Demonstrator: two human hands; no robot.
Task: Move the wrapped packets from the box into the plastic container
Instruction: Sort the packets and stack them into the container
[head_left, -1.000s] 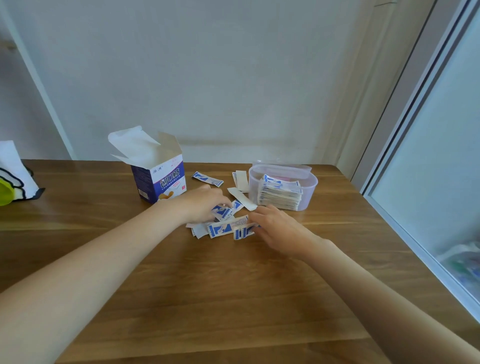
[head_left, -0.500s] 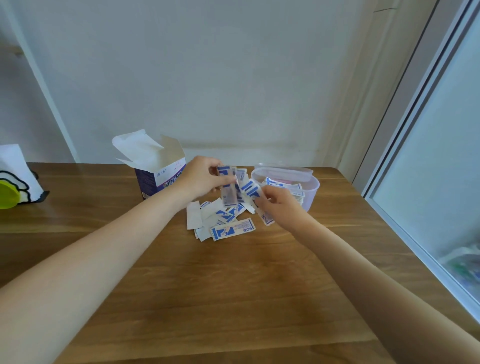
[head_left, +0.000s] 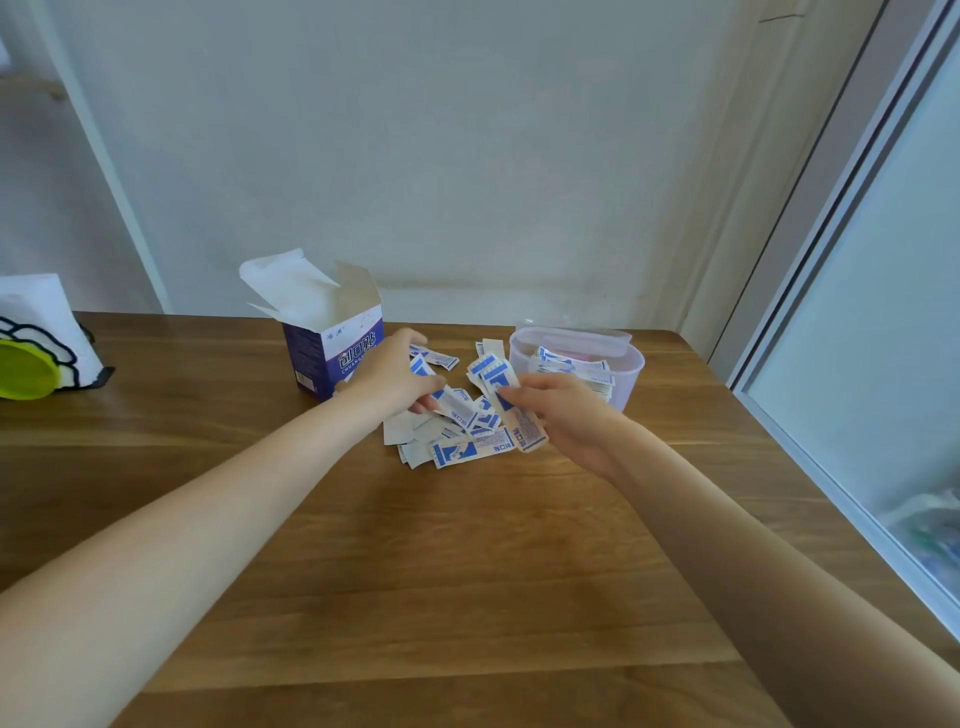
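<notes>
A brown wood-grain worktop (head_left: 467, 571) with darker streaks. On it, a purple box (head_left: 337, 358) with white lettering, its open flaps plain white inside. Scattered wrapped packets (head_left: 470, 451) are white with bright blue blocks and small blue print; some lie showing a plain white side. The plastic container (head_left: 626, 371) is clear with a faint pink-lilac tint, holding a stack of the same white and blue packets (head_left: 576, 366). At the far left, a white bag (head_left: 44, 322) with thick black outlines, beside a lime-green round object (head_left: 26, 371). The wall (head_left: 415, 156) behind is pale grey-white
</notes>
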